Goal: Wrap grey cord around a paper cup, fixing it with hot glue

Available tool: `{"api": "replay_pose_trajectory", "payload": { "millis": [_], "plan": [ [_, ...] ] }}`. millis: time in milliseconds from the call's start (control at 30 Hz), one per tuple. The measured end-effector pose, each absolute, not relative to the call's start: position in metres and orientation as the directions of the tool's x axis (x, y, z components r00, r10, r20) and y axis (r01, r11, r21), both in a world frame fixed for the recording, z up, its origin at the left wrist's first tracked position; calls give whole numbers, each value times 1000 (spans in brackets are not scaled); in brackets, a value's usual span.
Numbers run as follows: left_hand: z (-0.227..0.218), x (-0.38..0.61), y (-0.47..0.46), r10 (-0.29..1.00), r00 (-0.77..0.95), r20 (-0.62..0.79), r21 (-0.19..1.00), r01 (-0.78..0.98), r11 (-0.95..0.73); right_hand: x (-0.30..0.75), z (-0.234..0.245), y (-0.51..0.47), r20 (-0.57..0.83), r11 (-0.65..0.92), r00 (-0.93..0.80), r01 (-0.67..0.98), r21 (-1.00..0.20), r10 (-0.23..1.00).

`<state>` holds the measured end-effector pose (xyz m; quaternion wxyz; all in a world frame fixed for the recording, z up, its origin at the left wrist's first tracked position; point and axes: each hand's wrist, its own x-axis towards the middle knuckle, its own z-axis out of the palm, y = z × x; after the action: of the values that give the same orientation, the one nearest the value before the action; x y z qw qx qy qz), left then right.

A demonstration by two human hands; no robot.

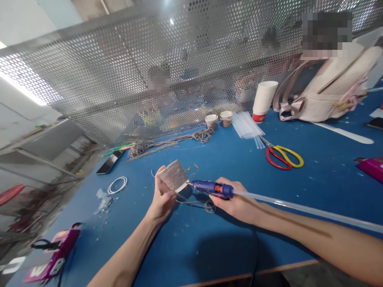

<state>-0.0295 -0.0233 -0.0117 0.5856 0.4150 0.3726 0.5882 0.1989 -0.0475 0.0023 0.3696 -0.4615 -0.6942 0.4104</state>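
My left hand is closed around a paper cup that lies tilted on its side, its wall wound with grey cord and a white strip bare at one end. In my right hand is a blue hot glue gun, its nozzle at the bare white edge of the cup. A long clear glue stick sticks out of the gun's back end and passes above my right forearm. Loose grey cord trails from the cup and coils on the blue table below the gun.
Behind stand two small wrapped cups, a stack of paper cups, clear sticks in plastic bags and a cream backpack. Scissors lie right; cord bundles, a phone and a white ring left. A perforated metal screen rises behind.
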Motion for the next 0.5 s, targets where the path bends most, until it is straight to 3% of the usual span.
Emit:
{"api": "replay_pose_trajectory", "payload": {
  "millis": [500],
  "plan": [
    [-11,-32,-23,997,72,6,907,-421,25,200,5,-45,121,222,-305,322,-920,945]
  ]
}}
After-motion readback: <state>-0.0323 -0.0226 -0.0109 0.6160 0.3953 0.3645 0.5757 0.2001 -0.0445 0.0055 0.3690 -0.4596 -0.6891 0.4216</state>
